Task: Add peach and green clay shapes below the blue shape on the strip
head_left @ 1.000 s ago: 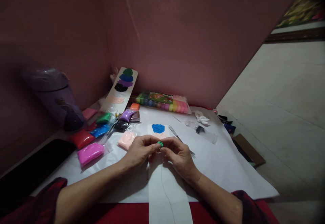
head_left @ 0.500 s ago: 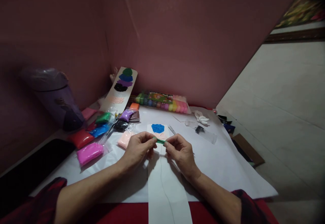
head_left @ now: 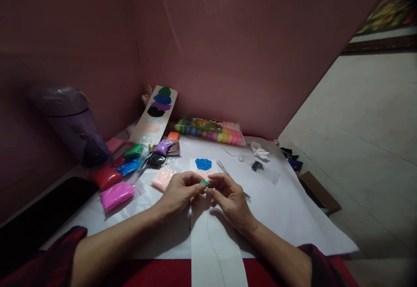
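My left hand (head_left: 180, 190) and my right hand (head_left: 228, 198) meet over a long white paper strip (head_left: 215, 252), both pinching a small lump of green clay (head_left: 205, 183) between their fingertips. Just beyond them, on the strip's far end, sits a flat blue clay patch (head_left: 203, 164) with a pale pink patch under it. A metal tool (head_left: 233, 180) lies to the right of the strip, partly hidden by my right hand.
Clay packets lie at the left: pink (head_left: 116, 195), red (head_left: 106, 176), blue (head_left: 129, 166), green (head_left: 133, 150), black (head_left: 156, 161), pale pink (head_left: 163, 178). A sample strip (head_left: 156, 113) leans on the wall by a boxed clay set (head_left: 208, 130). A purple bin (head_left: 74, 124) stands left.
Half a second ago the green clay was stretched into a short strand between my hands; now my fingers have come together and it is a small lump again.
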Available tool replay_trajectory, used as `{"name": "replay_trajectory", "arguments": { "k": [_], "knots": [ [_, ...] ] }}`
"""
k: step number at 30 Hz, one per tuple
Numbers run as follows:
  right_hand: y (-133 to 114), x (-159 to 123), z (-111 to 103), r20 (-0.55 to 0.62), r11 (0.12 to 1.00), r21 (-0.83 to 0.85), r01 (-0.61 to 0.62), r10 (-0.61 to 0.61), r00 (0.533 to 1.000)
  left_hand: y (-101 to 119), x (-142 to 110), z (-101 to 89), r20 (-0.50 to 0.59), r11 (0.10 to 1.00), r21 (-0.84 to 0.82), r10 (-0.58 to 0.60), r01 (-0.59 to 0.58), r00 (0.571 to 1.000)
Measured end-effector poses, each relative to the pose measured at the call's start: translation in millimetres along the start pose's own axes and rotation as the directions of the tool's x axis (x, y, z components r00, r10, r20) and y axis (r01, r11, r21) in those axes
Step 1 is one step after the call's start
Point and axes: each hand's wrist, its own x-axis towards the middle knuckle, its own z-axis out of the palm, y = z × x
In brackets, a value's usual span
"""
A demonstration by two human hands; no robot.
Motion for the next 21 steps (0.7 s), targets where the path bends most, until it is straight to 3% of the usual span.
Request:
{"name": "replay_trajectory", "arguments": {
  "k": [6,9,13,16,21],
  "knots": [
    [-5.3,-0.4,-0.1,-0.032,0.966,-0.245,0.085,-0.095,0.995,-9.5,0.9,0.1,0.036,0.999,-0.05,-0.014,0.016,0.999],
    [-2.8,-0.6,0.6,-0.058,0.987,-0.158,0.035,-0.045,0.997,-7.9,-0.1,1.5,0.063,0.995,-0.089,-0.042,0.047,0.997],
    [1.4,-1.6,0.7,-0.031,0.998,-0.059,0.019,-0.02,0.999,-4.9,-0.6,0.1,0.012,0.999,-0.028,-0.021,0.021,1.0],
    [-0.7,-1.9,-0.4,0.035,0.987,-0.146,0.073,-0.068,0.997,-4.7,-0.1,-2.4,0.006,0.998,0.069,-0.002,0.001,1.0],
    [-9.0,-1.7,-1.1,0.096,0.947,-0.259,0.187,-0.168,0.981,-5.8,0.7,-3.7,0.019,0.997,0.07,-0.01,0.008,1.0]
  ]
}}
